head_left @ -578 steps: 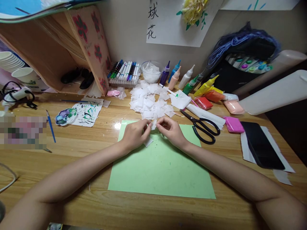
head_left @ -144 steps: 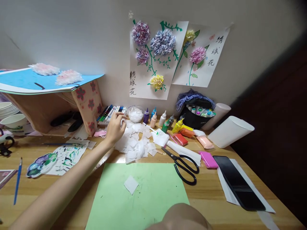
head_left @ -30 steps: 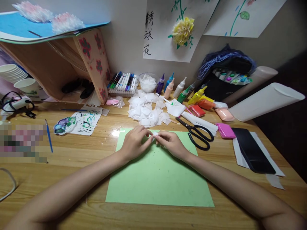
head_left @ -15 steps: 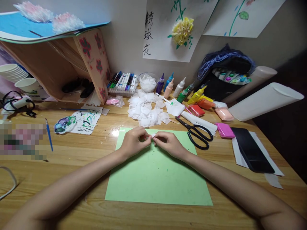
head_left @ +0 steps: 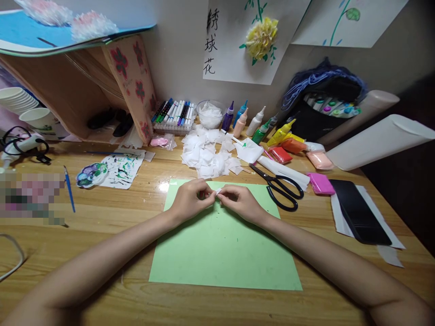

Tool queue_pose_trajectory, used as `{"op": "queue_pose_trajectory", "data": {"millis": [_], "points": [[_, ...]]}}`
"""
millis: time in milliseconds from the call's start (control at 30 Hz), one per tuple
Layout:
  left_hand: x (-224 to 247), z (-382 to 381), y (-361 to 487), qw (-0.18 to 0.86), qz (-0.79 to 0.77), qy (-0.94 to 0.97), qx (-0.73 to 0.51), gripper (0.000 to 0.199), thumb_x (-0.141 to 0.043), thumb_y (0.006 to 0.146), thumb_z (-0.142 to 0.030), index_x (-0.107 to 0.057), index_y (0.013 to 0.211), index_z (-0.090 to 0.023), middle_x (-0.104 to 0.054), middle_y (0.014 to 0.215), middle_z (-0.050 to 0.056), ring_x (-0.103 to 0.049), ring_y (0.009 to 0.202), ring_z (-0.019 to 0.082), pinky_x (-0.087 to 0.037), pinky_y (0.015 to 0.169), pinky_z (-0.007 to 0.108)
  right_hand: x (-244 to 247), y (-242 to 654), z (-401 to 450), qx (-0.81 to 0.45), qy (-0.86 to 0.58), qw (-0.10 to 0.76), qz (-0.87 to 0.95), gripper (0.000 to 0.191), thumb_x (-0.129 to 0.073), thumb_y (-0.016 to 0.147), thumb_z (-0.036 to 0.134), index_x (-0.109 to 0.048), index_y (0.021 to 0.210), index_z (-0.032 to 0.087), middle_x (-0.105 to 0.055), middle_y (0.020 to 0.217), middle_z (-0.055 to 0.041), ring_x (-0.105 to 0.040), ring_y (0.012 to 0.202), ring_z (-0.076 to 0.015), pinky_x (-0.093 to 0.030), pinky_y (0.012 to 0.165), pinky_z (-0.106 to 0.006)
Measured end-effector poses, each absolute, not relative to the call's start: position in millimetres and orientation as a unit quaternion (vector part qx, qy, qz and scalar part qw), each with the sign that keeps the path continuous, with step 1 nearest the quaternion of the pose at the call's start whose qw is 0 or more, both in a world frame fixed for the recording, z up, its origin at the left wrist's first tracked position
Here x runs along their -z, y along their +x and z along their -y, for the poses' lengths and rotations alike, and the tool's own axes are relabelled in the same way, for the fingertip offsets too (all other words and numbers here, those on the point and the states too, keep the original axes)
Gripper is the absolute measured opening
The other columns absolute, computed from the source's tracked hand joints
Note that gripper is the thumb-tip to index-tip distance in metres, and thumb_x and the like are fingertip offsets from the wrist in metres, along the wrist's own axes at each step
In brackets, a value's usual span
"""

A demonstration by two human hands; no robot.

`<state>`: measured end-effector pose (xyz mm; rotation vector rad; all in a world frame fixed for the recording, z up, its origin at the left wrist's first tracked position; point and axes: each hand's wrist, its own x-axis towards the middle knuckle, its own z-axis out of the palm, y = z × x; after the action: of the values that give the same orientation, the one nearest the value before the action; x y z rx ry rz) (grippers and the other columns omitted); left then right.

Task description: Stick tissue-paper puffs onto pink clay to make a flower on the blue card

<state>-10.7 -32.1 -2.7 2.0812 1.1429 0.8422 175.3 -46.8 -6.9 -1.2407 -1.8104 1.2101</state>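
Both hands meet over the upper part of a green sheet of paper (head_left: 224,253) lying on the wooden table. Between their fingertips is a small white piece of paper (head_left: 218,191). My left hand (head_left: 193,198) pinches it from the left, thumb and fingers pressed together. From the right, my right hand (head_left: 239,202) pinches the same piece. Just beyond the hands lies a loose pile of white paper pieces (head_left: 207,156). Black-handled scissors (head_left: 283,190) rest at the sheet's upper right corner.
Behind the pile stand a glass bowl (head_left: 210,115), a marker tray (head_left: 173,117) and paint bottles (head_left: 239,123). To the right are a pink packet (head_left: 320,183) and a black phone (head_left: 360,210). A paintbrush (head_left: 69,188) and stained paper (head_left: 124,170) lie left.
The view has shifted slightly. Both hands keep their pinch at nearly the same spot, and slightly more of the white piece shows between the fingertips.
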Motion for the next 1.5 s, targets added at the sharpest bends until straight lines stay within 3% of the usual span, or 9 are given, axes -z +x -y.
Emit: {"op": "queue_pose_trajectory", "data": {"millis": [500, 700, 833, 1067, 1267, 1500], "points": [[2.2, 31.7, -11.3, 0.289, -0.419, 0.799, -0.321, 0.02, -0.057, 0.083, -0.027, -0.061, 0.067, -0.015, -0.056, 0.062, -0.001, -0.048, 0.058, 0.009, -0.036, 0.056, 0.022, 3.5, 174.9, 46.4, -0.473, -0.475, 0.326, 0.666, 0.021, -0.055, 0.083, 0.032, -0.065, 0.076, 0.015, -0.06, 0.067, -0.0016, -0.051, 0.061, -0.0127, -0.039, 0.057, -0.024], [4.4, 36.9, -11.0, 0.187, -0.379, 0.845, -0.327, 0.018, -0.055, 0.084, -0.029, -0.07, 0.084, -0.018, -0.063, 0.071, 0.002, -0.054, 0.065, 0.012, -0.039, 0.06, 0.024, 4.3, 175.1, 46.7, -0.479, -0.463, 0.349, 0.659, 0.019, -0.055, 0.082, 0.029, -0.067, 0.076, 0.016, -0.066, 0.074, -0.0042, -0.058, 0.069, -0.015, -0.044, 0.063, -0.026], [4.3, 39.2, -10.5, 0.146, -0.378, 0.85, -0.337, 0.017, -0.055, 0.084, -0.026, -0.07, 0.081, -0.018, -0.063, 0.069, 0.003, -0.054, 0.063, 0.012, -0.039, 0.059, 0.024, 5.8, 175.7, 47.6, -0.455, -0.465, 0.347, 0.676, 0.018, -0.055, 0.082, 0.027, -0.068, 0.077, 0.016, -0.065, 0.074, -0.0044, -0.056, 0.068, -0.015, -0.042, 0.061, -0.026], [-0.9, 37.1, -10.6, 0.206, -0.447, 0.791, -0.363, 0.018, -0.053, 0.085, -0.024, -0.06, 0.07, -0.016, -0.056, 0.066, 0.0, -0.048, 0.06, 0.01, -0.035, 0.057, 0.023, 5.8, 175.4, 47.1, -0.454, -0.477, 0.349, 0.666, 0.015, -0.054, 0.081, 0.025, -0.061, 0.072, 0.016, -0.056, 0.067, -0.0004, -0.048, 0.062, -0.012, -0.036, 0.057, -0.024], [-2.8, 33.0, -11.4, 0.274, -0.458, 0.765, -0.361, 0.019, -0.051, 0.088, -0.026, -0.06, 0.074, -0.016, -0.056, 0.067, -0.001, -0.047, 0.061, 0.009, -0.035, 0.058, 0.022, 8.9, 177.4, 46.8, -0.474, -0.482, 0.366, 0.639, 0.015, -0.054, 0.081, 0.027, -0.055, 0.07, 0.017, -0.05, 0.065, 0.0014, -0.045, 0.06, -0.0111, -0.035, 0.055, -0.024], [-0.3, 32.5, -11.2, 0.279, -0.413, 0.781, -0.376, 0.015, -0.052, 0.088, -0.025, -0.062, 0.081, -0.016, -0.059, 0.071, 0.0, -0.048, 0.063, 0.01, -0.037, 0.059, 0.022, 3.7, 174.8, 46.8, -0.468, -0.477, 0.347, 0.658, 0.024, -0.054, 0.084, 0.038, -0.056, 0.074, 0.016, -0.051, 0.066, 0.0007, -0.046, 0.06, -0.0117, -0.035, 0.056, -0.025]]}}
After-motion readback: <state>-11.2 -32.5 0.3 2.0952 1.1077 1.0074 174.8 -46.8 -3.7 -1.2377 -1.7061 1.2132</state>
